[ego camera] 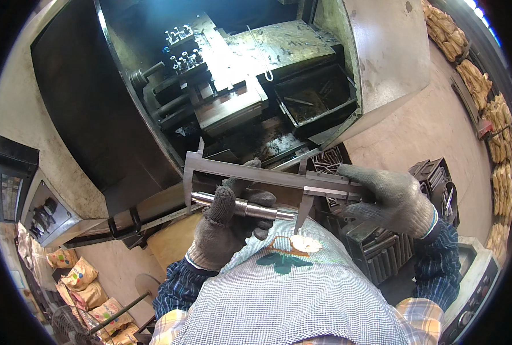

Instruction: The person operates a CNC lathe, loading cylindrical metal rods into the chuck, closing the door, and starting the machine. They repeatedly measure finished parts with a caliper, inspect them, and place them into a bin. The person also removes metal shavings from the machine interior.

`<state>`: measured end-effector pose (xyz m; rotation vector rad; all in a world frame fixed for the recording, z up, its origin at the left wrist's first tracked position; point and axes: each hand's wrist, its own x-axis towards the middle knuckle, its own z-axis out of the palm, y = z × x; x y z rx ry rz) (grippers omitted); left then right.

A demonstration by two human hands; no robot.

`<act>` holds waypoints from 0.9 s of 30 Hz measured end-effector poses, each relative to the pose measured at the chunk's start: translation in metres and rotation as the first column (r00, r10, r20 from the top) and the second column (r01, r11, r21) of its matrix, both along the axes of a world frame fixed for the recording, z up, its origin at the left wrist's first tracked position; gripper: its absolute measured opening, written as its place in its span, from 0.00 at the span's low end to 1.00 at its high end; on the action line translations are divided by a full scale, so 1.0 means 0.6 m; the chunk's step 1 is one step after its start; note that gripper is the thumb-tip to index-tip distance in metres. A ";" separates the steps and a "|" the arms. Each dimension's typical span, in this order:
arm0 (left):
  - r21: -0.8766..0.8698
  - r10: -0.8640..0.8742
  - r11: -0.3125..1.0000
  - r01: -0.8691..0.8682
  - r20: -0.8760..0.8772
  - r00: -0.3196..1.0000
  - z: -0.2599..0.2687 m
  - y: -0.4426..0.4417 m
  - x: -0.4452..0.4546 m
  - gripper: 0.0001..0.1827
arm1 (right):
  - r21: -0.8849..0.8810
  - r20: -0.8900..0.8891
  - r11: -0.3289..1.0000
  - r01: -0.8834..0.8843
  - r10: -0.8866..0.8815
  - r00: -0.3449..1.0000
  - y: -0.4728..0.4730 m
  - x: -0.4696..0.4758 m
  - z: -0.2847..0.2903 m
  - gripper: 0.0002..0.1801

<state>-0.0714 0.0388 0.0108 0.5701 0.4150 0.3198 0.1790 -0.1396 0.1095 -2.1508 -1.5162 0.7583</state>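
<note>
My left hand (228,220), in a grey work glove, grips a stepped, turned metal shaft (251,209) lying roughly level, its thinner end to the right. My right hand (385,198), gloved as well, holds the sliding-jaw end of a large vernier caliper (256,173). The caliper's beam runs above the shaft. Its fixed jaw stands beside the shaft's left end; the sliding jaw is just beyond the right end, and a small gap seems to show there. Whether the left jaw touches the metal I cannot tell.
Ahead is an open lathe with tool holders (187,60), a hooked rod (260,54) and a chip-strewn cover (286,43). A black tray (316,101) sits inside. At right stand bins of metal bars (381,254). A control panel (51,215) is left, a pedestal fan (72,323) lower left.
</note>
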 end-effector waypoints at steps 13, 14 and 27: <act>-0.030 0.006 1.000 -0.009 -0.078 0.997 -0.007 -0.008 -0.005 0.44 | -0.103 0.066 0.994 -0.034 0.041 0.997 0.008 -0.007 -0.010 0.37; -0.057 0.009 0.998 -0.013 -0.070 0.998 -0.008 -0.010 -0.003 0.44 | -0.118 0.078 0.992 -0.034 0.044 0.996 0.007 -0.007 -0.009 0.37; -0.108 0.059 0.992 -0.070 -0.103 0.993 -0.010 -0.027 0.002 0.43 | -0.159 0.101 0.985 -0.065 0.082 0.992 0.000 0.002 -0.010 0.37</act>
